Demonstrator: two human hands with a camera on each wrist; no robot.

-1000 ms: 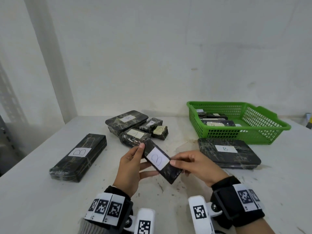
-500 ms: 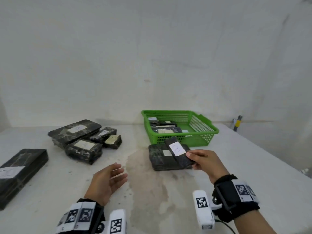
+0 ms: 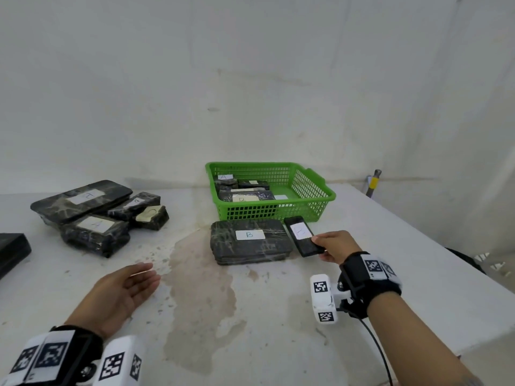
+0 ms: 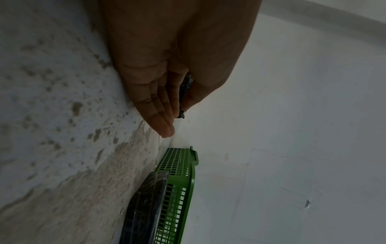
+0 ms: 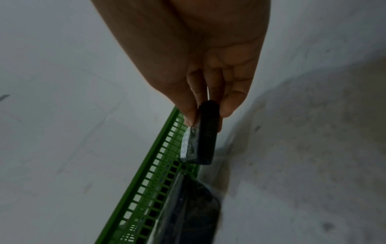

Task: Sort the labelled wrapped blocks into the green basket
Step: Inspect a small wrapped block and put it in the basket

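Note:
My right hand (image 3: 323, 246) pinches the near end of a small black wrapped block (image 3: 302, 235) with a white label, held just above the table to the right of a large flat block labelled B (image 3: 249, 242). In the right wrist view the thumb and fingers grip that small block (image 5: 203, 137) in front of the green basket (image 5: 146, 181). The green basket (image 3: 317, 196) stands just behind, holding several labelled blocks (image 3: 245, 195). My left hand (image 3: 131, 285) lies open, palm up, low over the table at the near left, holding nothing. The left wrist view shows its straight fingers (image 4: 160, 115).
A cluster of wrapped blocks (image 3: 94, 213) lies at the back left, one labelled A. A long dark block (image 3: 11, 252) pokes in at the far left edge. A stain marks the white table (image 3: 200, 288). The table's right edge runs diagonally past the basket.
My left hand let go of the small block and dropped away, open. My right hand carried the block rightward, from in front of me to beside the large B block near the basket.

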